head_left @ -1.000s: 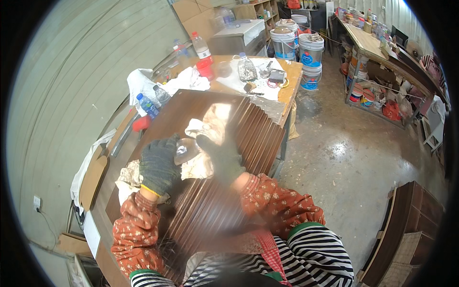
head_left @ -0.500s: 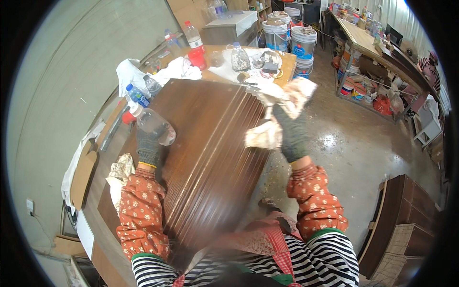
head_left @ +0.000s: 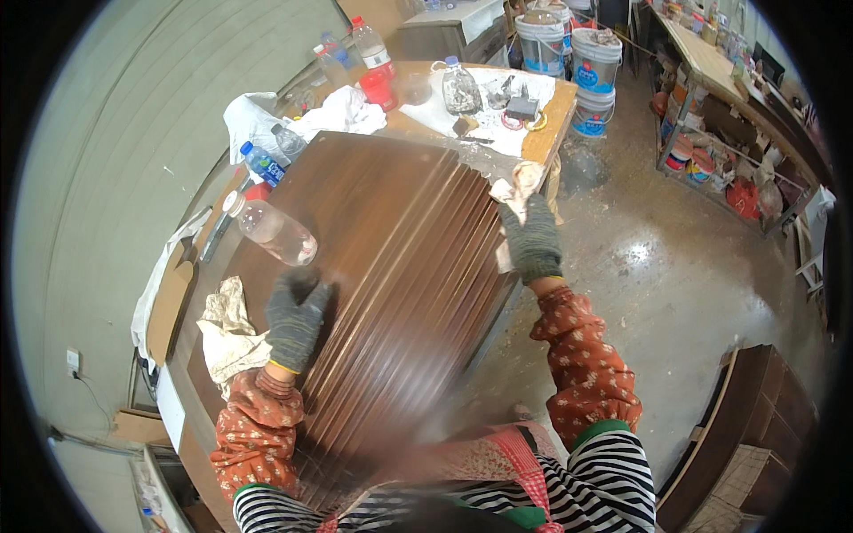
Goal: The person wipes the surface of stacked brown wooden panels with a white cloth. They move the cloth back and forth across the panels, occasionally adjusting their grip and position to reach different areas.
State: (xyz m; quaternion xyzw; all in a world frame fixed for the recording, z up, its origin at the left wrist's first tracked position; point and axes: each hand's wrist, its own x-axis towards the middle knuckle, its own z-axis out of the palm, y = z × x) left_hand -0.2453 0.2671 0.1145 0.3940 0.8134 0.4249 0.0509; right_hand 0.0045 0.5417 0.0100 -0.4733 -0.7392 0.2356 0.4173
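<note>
A brown wooden panel (head_left: 364, 200) with ridged moulding along its right side fills the middle. My left hand (head_left: 298, 318), in a dark grey knit glove, is over the panel's left part, open, thumb and fingers apart. Just beyond its fingertips is a clear plastic bottle (head_left: 274, 233) with a white cap and a little contents; I cannot tell whether it stands or lies. My right hand (head_left: 533, 240), gloved alike, grips a pale stained rag (head_left: 524, 178) at the panel's right edge. Beside my left wrist lies another crumpled stained cloth (head_left: 229, 329).
Beyond the panel, a wooden tabletop (head_left: 558, 115) bears a jug-like bottle (head_left: 460, 89), a red cup (head_left: 377, 89), white cloth (head_left: 348, 111) and several bottles. White buckets (head_left: 593, 62) are stacked behind. A workbench (head_left: 702, 58) is far right, and a dark wooden piece (head_left: 755, 426) lower right.
My left hand has let go of the bottle and drawn back toward me. My right hand has brought the rag in from the right to the panel's edge, where it looks more bunched.
</note>
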